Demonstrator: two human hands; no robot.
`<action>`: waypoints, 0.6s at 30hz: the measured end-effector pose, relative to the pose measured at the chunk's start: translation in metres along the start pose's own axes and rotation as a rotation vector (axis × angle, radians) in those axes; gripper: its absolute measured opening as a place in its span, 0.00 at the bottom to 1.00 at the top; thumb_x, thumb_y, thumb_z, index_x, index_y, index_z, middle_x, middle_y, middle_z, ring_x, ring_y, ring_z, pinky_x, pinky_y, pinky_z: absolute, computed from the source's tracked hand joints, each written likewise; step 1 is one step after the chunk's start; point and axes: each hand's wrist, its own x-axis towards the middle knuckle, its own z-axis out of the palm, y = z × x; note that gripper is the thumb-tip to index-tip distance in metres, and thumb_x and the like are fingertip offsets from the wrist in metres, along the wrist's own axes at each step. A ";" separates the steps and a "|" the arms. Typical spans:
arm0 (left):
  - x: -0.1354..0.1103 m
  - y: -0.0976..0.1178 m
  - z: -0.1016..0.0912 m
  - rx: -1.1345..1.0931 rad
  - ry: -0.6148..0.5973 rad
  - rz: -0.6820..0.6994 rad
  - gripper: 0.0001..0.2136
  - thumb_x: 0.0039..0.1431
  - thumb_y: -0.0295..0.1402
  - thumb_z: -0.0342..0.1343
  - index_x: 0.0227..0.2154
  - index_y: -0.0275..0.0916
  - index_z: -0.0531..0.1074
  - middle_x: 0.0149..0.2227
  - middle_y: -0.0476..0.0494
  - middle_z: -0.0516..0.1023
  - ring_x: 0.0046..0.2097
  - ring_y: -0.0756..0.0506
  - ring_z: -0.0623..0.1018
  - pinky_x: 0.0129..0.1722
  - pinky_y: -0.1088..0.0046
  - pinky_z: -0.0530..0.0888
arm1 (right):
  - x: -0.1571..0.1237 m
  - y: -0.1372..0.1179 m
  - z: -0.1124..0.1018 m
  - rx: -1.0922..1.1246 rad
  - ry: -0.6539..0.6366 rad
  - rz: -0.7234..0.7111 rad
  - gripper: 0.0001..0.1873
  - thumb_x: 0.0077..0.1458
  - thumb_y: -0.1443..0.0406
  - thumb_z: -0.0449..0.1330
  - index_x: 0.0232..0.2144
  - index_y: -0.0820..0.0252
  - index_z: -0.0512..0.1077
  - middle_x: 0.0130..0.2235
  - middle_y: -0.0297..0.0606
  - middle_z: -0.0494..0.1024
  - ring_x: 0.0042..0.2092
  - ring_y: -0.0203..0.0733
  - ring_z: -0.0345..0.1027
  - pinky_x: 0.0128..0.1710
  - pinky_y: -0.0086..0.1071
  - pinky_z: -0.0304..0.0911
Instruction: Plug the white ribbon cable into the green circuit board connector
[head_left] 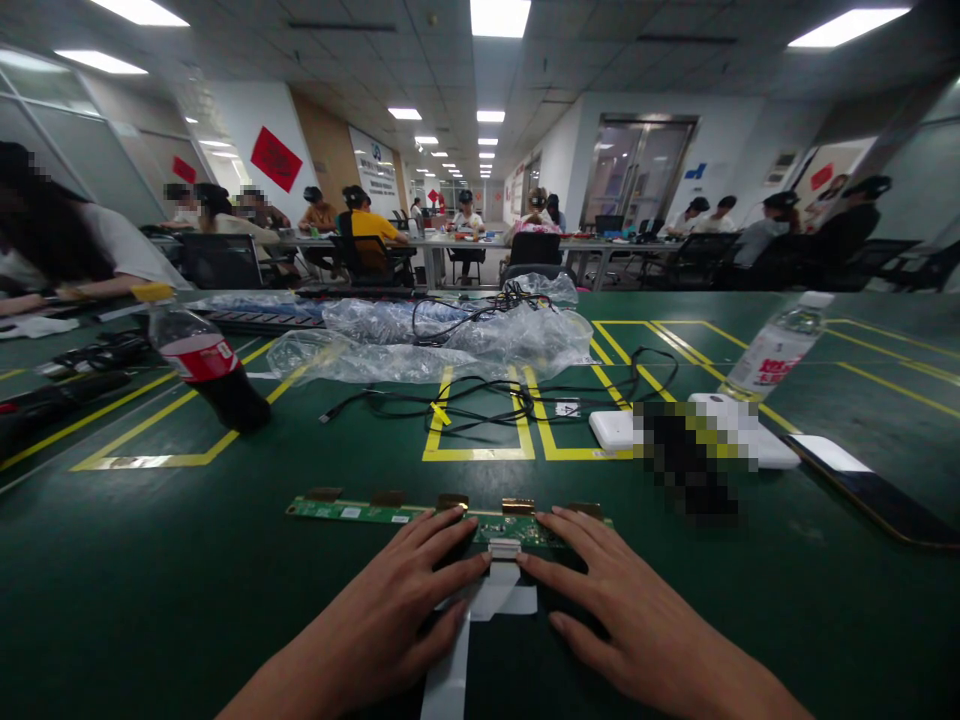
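Observation:
A long narrow green circuit board (pixel 352 511) with gold tabs along its far edge lies on the dark green table in front of me. A white flat ribbon cable (pixel 480 600) runs from a white connector (pixel 504 547) at the board's near edge back toward me. My left hand (pixel 405 610) lies palm down to the left of the cable, fingers stretched out, fingertips on the board and at the connector. My right hand (pixel 630 610) lies palm down to the right, fingers spread, index tip at the connector. Neither hand grips anything.
A cola bottle (pixel 206 368) stands to the left, a water bottle (pixel 776 348) to the right. Crumpled clear plastic bags (pixel 450 340) and black cables (pixel 495 400) lie behind the board. White boxes (pixel 615 430) and a phone (pixel 874 490) lie right. Yellow tape (pixel 480 452) marks the table. People sit at tables beyond.

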 end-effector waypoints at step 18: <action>0.000 0.003 0.002 -0.019 0.034 -0.027 0.28 0.64 0.30 0.53 0.66 0.56 0.60 0.69 0.46 0.61 0.69 0.35 0.60 0.64 0.41 0.64 | 0.002 -0.007 -0.001 0.007 0.021 0.029 0.29 0.65 0.59 0.57 0.66 0.34 0.59 0.73 0.33 0.50 0.72 0.59 0.41 0.68 0.61 0.42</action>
